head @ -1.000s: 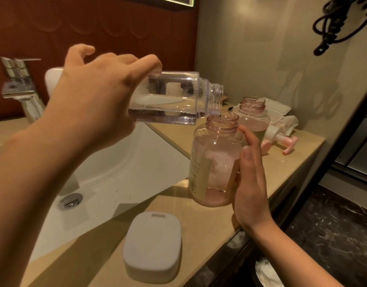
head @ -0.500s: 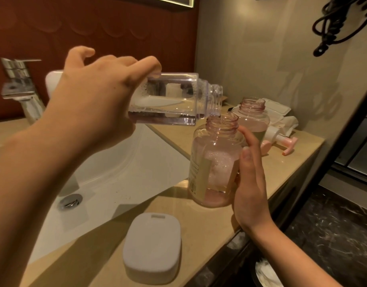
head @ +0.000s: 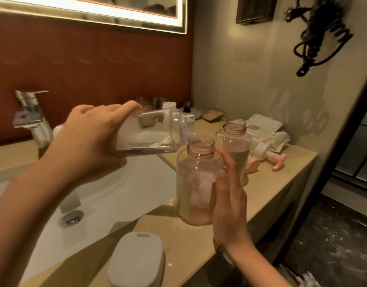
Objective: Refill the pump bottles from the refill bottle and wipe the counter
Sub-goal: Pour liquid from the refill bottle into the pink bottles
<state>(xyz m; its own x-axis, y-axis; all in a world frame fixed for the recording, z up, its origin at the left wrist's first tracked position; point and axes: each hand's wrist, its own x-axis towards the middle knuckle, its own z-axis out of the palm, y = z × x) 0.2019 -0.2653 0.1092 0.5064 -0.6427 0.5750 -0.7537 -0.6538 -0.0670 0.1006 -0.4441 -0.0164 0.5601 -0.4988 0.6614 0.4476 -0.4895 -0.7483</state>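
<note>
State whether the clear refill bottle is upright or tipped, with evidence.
Tipped: the refill bottle lies nearly horizontal in the left hand, mouth above the pink bottle.

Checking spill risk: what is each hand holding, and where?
Left hand grips the refill bottle by its base end; right hand rests straight fingers against the near pump bottle.

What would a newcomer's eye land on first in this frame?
The left hand holds the clear refill bottle tipped, centre frame, its mouth over the open neck of the near pink pump bottle. The right hand rests against that bottle's right side. Behind it stands a second open bottle.
</note>
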